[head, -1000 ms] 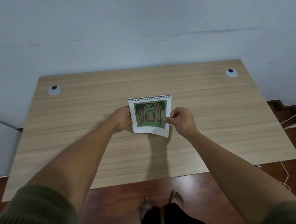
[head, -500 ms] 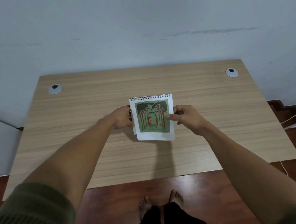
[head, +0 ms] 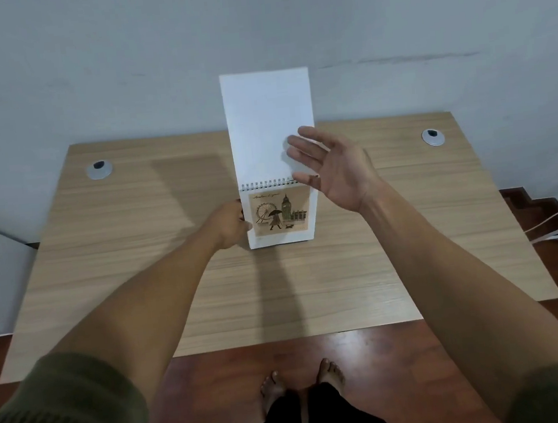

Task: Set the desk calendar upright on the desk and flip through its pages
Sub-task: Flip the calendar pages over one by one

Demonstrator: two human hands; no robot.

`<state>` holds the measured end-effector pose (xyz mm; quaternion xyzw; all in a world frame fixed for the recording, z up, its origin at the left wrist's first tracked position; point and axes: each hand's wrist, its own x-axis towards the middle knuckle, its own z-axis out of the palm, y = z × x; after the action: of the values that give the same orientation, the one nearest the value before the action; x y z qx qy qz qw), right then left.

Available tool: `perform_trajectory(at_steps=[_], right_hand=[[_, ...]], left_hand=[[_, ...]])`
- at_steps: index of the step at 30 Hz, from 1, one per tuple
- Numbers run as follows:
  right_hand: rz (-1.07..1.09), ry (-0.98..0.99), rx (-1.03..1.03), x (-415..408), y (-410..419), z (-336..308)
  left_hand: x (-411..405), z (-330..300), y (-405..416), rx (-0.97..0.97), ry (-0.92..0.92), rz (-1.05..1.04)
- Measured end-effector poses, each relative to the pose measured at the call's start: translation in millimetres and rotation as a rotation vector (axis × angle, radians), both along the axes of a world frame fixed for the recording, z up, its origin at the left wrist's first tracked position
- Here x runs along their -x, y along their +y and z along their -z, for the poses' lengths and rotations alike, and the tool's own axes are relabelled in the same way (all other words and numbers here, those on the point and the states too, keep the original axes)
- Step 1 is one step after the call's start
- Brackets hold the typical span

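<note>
Left hand (head: pixel 229 225) is pinching the white spiral-bound desk calendar's (head: pixel 280 216) edge, steadying it upright on the light wooden desk (head: pixel 138 260), while the right hand (head: pixel 331 168), grip spread open, is pushing the blank white page (head: pixel 266 123) over.

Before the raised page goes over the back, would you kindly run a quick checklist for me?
1. Desk calendar standing upright on the desk: ok.
2. Left hand steadying its left edge: ok.
3. Flipped page lifted clear of the spiral binding: ok.
4. Right hand open, fingers against the page: ok.
5. Next picture fully showing: ok.
6. Page free of creases: cannot tell.
</note>
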<state>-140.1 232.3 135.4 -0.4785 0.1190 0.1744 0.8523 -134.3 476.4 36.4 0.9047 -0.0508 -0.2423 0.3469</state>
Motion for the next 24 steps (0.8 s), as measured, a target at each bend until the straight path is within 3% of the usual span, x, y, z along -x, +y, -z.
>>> perform_trajectory(at_steps=[4,8,16,24], right_hand=[[-0.094,-0.406,0.829,-2.4,3.7,14.4],[-0.232,-0.41,1.151,3.8,4.5,33.8],[-0.263,-0.277,1.125,-1.3,3.4,46.5],[0.013,-0.073,1.041,29.9,-1.4,91.1]], left_hand=[[-2.1,1.6,2.1,0.026,0.016,-0.027],[-2.5,3.0,2.4,0.016,0.005,-0.02],[-2.3,2.6,0.7,-0.051,-0.024,-0.01],[-2.4,1.5,2.0,-0.036,-0.014,-0.011]])
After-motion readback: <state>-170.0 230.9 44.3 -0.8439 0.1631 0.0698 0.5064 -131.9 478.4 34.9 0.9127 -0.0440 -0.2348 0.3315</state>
